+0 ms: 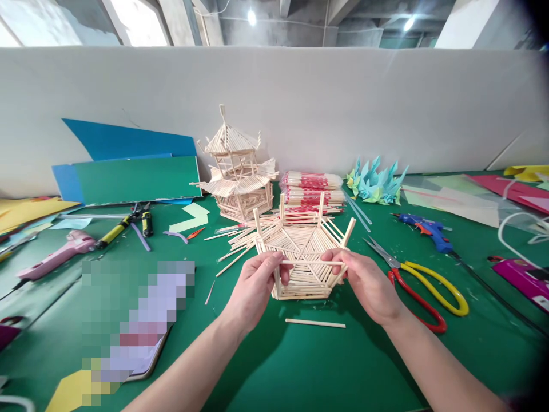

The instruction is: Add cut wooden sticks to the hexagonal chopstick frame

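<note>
Two hands (257,278) (369,281), one held stick (307,262), one stick tower (234,187) and one stick frame (294,237) are visible. Two glue guns (64,254) (432,230), one pair of scissors (400,265) and two lit bulbs (251,18) (409,23) also show

Pale stick (307,262) spans level across hexagonal stick frame (301,239), perhaps touching.

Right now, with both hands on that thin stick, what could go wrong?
The left hand and right hand hold the stick at the hexagonal frame's near side, so a slip might jar it.
The scissors lie beside the right hand and could get knocked.
The loose stick in front of the frame might be swept aside by a forearm.
</note>
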### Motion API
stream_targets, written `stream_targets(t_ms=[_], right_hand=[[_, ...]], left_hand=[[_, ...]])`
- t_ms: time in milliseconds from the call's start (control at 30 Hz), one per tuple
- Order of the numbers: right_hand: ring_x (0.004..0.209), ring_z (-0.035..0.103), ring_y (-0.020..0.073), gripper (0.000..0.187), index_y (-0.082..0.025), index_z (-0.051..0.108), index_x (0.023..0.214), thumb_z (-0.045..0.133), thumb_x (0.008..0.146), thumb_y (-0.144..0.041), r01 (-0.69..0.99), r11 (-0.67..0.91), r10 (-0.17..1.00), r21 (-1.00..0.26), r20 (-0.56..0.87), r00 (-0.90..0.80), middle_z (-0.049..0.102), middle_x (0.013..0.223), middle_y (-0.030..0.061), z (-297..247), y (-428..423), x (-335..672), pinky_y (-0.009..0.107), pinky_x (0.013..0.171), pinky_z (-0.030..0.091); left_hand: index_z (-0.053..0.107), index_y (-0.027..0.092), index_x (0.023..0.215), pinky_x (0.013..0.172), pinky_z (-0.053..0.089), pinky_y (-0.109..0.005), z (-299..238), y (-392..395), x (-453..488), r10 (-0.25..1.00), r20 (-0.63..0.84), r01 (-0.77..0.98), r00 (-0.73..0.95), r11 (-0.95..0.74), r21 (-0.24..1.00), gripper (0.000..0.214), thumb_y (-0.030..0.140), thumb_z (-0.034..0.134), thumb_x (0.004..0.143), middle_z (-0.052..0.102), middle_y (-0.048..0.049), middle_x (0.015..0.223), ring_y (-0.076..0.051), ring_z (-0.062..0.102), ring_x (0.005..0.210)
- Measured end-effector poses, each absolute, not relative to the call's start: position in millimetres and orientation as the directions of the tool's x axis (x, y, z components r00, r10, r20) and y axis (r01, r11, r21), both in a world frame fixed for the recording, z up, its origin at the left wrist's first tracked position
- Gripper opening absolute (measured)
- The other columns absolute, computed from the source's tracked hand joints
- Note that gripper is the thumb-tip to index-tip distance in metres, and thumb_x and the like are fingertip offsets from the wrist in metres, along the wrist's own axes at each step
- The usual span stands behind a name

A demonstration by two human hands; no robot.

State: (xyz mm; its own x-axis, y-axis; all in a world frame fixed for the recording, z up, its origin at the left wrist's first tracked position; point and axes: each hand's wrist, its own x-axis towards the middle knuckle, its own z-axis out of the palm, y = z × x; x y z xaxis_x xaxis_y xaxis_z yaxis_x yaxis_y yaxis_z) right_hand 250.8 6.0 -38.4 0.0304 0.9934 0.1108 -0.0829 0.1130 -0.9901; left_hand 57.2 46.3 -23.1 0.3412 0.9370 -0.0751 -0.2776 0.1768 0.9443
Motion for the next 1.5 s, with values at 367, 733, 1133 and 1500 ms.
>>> stream_targets(t_ms=[367, 733, 1133, 1500], right_hand=[[0.09, 0.053, 0.0215, 0.03, -0.019, 0.058, 0.063, 0.046, 0.083, -0.039, -0.072, 0.098, 0.995, -0.993, 0.095, 0.037, 0.064, 0.093, 0.0048, -39.3, 7.0, 251.6, 0.031, 0.072, 0.039], [0.083, 0.054, 0.0197, 0.032, -0.019, 0.063, 0.065, 0.048, 0.081, -0.042, -0.134, 0.084, 0.996, -0.987, 0.078, 0.051, 0.063, 0.093, 0.0047, -36.1, 6.1, 251.7, 0.031, 0.069, 0.04], [0.081, 0.053, 0.0195, 0.028, -0.019, 0.066, 0.072, 0.051, 0.081, -0.042, -0.185, 0.069, 0.997, -0.98, 0.059, 0.058, 0.061, 0.093, 0.0045, -38.1, 5.8, 253.4, 0.031, 0.069, 0.04], [0.085, 0.052, 0.0201, 0.029, -0.019, 0.064, 0.071, 0.049, 0.082, -0.041, -0.169, 0.112, 0.991, -0.979, 0.097, 0.095, 0.062, 0.092, 0.0055, -41.1, 7.8, 252.2, 0.029, 0.065, 0.038]], left_hand=[[0.063, 0.013, 0.063, 0.058, 0.036, -0.022, -18.6, 45.8, 58.1, 0.936, -0.079, -0.264, 0.344, 0.177, 0.948, 0.022, 0.03, 0.057, 0.077, 0.057, -0.0004, 0.053, -0.011, 0.048, 0.055], [0.063, 0.014, 0.068, 0.059, 0.039, -0.022, -18.6, 46.6, 57.0, 0.936, -0.089, -0.3, 0.341, 0.199, 0.933, 0.025, 0.034, 0.055, 0.079, 0.059, -0.0006, 0.053, -0.012, 0.052, 0.055], [0.062, 0.014, 0.065, 0.06, 0.039, -0.023, -16.5, 45.8, 55.7, 0.935, -0.1, -0.289, 0.339, 0.205, 0.935, 0.025, 0.035, 0.057, 0.077, 0.059, -0.0007, 0.055, -0.012, 0.053, 0.055], [0.063, 0.014, 0.065, 0.06, 0.039, -0.025, -13.2, 45.6, 55.2, 0.938, -0.073, -0.243, 0.339, 0.163, 0.956, 0.026, 0.038, 0.058, 0.076, 0.059, -0.002, 0.054, -0.014, 0.052, 0.058]])
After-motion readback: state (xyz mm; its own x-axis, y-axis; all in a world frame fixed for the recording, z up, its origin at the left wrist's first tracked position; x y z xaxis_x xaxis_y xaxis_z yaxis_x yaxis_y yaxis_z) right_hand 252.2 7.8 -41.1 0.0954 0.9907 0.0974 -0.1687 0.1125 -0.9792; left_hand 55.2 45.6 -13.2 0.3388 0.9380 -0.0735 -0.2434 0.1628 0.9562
